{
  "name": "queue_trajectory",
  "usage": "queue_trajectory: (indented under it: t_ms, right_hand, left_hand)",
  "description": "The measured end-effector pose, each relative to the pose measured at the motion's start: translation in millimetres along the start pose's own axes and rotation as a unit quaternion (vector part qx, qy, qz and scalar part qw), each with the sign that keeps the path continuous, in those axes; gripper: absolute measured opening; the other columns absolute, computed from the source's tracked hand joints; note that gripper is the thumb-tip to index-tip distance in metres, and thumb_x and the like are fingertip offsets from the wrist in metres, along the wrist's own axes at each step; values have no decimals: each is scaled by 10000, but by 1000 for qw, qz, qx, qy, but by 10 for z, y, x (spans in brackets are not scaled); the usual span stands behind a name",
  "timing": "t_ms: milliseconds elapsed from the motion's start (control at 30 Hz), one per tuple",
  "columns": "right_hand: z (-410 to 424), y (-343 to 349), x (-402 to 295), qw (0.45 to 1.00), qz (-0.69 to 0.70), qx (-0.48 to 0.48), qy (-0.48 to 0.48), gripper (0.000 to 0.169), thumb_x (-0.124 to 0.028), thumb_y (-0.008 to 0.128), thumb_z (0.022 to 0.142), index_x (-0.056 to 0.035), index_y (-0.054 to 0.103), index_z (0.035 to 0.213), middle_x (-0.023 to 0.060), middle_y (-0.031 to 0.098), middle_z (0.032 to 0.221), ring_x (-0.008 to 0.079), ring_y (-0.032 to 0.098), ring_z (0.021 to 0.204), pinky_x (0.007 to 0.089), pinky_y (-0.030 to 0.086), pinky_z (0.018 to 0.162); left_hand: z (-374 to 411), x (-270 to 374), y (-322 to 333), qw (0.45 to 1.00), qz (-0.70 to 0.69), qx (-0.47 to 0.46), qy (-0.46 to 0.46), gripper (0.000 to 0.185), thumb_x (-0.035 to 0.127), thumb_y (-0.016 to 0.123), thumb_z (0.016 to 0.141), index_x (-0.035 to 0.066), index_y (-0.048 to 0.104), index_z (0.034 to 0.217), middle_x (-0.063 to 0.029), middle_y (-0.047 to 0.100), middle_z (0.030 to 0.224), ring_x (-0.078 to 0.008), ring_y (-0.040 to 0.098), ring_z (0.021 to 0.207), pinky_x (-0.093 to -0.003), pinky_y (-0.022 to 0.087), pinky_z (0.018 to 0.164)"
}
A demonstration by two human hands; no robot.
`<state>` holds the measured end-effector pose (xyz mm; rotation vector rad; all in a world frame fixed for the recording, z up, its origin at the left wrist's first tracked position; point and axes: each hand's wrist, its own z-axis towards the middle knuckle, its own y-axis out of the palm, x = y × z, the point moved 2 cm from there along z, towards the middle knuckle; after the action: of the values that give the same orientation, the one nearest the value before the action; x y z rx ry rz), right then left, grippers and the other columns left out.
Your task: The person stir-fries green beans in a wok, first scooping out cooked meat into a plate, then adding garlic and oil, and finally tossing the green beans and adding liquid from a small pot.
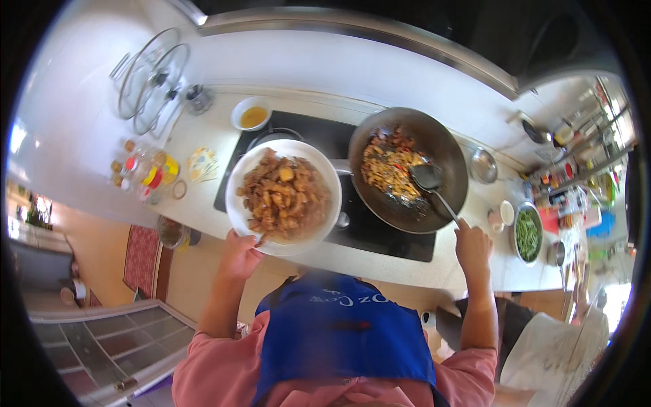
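My left hand grips the near rim of a white bowl, thumb over the edge. Browned meat pieces fill the bowl, which is held over the left part of the black cooktop. In my right hand is the handle of a spatula. The spatula's dark blade rests inside a large wok on the right side of the cooktop. Beside the blade lies a glossy heap of chopped, fried food with red bits. The wok's handle is partly hidden behind the bowl.
A small bowl of yellow liquid stands behind the cooktop's left end. Several bottles are at the left. A bowl of cut green vegetables, a cup and a metal bowl sit to the right. Glass lids hang on the wall.
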<state>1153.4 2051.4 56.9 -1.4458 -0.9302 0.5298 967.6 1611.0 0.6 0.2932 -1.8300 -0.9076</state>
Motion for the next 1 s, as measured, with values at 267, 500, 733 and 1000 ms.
queue_trajectory:
  t_ms: [267,500,733,1000]
  right_hand:
    - [-297,-333,-885,919,234,231,-216,155,-69,690,846,-20,690,993,137,667,989,309,652,921,405,533,770]
    - [-515,307,-2741,665,621,-326,-256,270,-117,614,956,-1,651,1197,108,703,1071,155,681,884,267,553,699]
    - [-385,780,-4176,463,723,-471,-204,501,-206,578,995,30,447,1416,122,598,1285,175,643,999,288,523,853]
    - [-34,1057,-4801,512,749,-382,-177,387,-98,530,996,10,525,1368,68,629,1211,134,619,980,298,533,875]
  left_hand:
    - [-450,44,-621,998,-47,-13,-43,593,61,709,792,-14,488,1337,-121,602,1289,-267,586,1191,-437,474,1019]
    - [-776,76,-1328,996,-59,48,-44,661,123,726,818,-33,422,1384,-163,556,1346,-307,582,1202,-501,480,1029]
    - [-551,222,-2137,995,-55,77,0,580,101,674,867,-35,423,1372,-168,558,1338,-305,592,1189,-484,500,1016]
    - [141,276,-2441,995,-71,66,-22,559,64,633,894,-37,388,1386,-174,539,1355,-299,588,1194,-464,516,1007]
